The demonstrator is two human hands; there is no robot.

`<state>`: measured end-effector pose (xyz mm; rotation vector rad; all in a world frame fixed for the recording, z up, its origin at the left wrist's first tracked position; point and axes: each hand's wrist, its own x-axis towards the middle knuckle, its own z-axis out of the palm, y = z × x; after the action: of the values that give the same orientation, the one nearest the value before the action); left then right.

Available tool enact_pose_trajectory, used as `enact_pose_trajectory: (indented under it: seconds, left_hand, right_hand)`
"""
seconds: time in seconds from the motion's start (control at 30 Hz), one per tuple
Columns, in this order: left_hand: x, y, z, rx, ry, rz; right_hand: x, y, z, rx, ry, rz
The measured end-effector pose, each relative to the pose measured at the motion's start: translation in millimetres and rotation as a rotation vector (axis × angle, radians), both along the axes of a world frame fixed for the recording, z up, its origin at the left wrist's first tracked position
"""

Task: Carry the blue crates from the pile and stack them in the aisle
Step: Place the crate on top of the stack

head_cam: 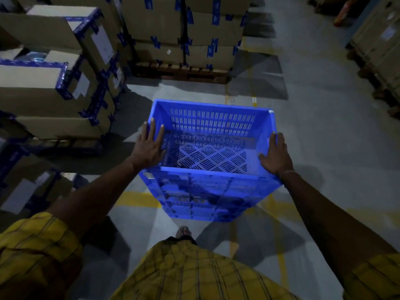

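Observation:
A blue slotted plastic crate (213, 121) sits on top of a stack of blue crates (201, 198) standing on the aisle floor in front of me. The top crate is empty; its perforated bottom shows. My left hand (149, 146) lies flat on the crate's left rim with straight fingers pointing away from me. My right hand (276, 155) rests on the right rim, fingers straight along its outer edge and thumb inside. How many crates the stack holds is blurred.
Taped cardboard boxes (54, 83) are stacked on the left. More boxes on a wooden pallet (181, 72) stand straight ahead. Further cartons (381, 50) line the right edge. Grey floor with yellow lines (138, 199) runs under the stack. My foot (183, 231) shows below it.

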<state>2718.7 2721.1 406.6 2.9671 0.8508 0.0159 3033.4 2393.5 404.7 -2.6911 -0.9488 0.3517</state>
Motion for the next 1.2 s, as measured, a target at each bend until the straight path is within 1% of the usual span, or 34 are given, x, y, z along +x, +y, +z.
enact_pose_trajectory:
  seconds: [0.07, 0.13, 0.23, 0.47, 0.67, 0.73, 0.8, 0.9, 0.97, 1.0, 1.03, 1.07, 1.1, 1.13, 1.17, 1.2]
  left_hand:
    - [-7, -9, -13, 0.018, 0.001, 0.010]
    - [-12, -12, -19, -0.010, -0.005, 0.048]
    - [-10, -11, -18, 0.000, -0.016, 0.070]
    - [-5, -5, -22, 0.019, -0.038, 0.061]
    - [-1, -5, -23, 0.020, -0.070, 0.046]
    - [9, -25, -22, 0.024, -0.137, 0.005]
    - [36, -66, -23, 0.014, -0.207, -0.065]
    - [100, -146, -23, -0.053, -0.208, -0.167]
    - [132, -183, -23, -0.104, -0.167, -0.154]
    - [142, -192, -23, -0.109, -0.141, -0.147]
    - [147, -196, -24, -0.102, -0.114, -0.145]
    - [150, -196, -24, -0.098, -0.086, -0.147]
    - [150, -195, -24, -0.104, -0.060, -0.151]
    - [149, -194, -23, -0.112, -0.045, -0.158]
    - [148, -194, -22, -0.118, -0.040, -0.162]
    - [148, -194, -21, -0.124, -0.038, -0.166]
  right_hand:
    - [-15, -10, -5, -0.008, -0.087, 0.016]
    - [-24, -19, -11, 0.026, -0.149, 0.023]
    - [-23, -17, -9, 0.076, -0.149, 0.027]
    - [-23, -10, -5, 0.034, -0.209, 0.002]
    - [-21, -6, -6, -0.020, -0.216, -0.005]
    - [-21, -7, -7, -0.042, -0.229, -0.007]
    - [-23, -8, -6, -0.042, -0.201, -0.025]
    - [-26, -10, -1, 0.069, -0.148, -0.035]
    - [-25, -10, 4, 0.178, -0.055, -0.073]
    - [-23, -10, 6, 0.246, 0.042, -0.132]
    - [-17, -12, 7, 0.326, 0.184, -0.195]
    - [-13, -13, 12, 0.463, 0.388, -0.259]
    - [-13, -16, 20, 0.620, 0.646, -0.319]
    - [-10, -24, 21, 0.742, 0.880, -0.326]
    - [-5, -36, 18, 0.822, 1.020, -0.335]
    - [0, -49, 18, 0.818, 1.041, -0.350]
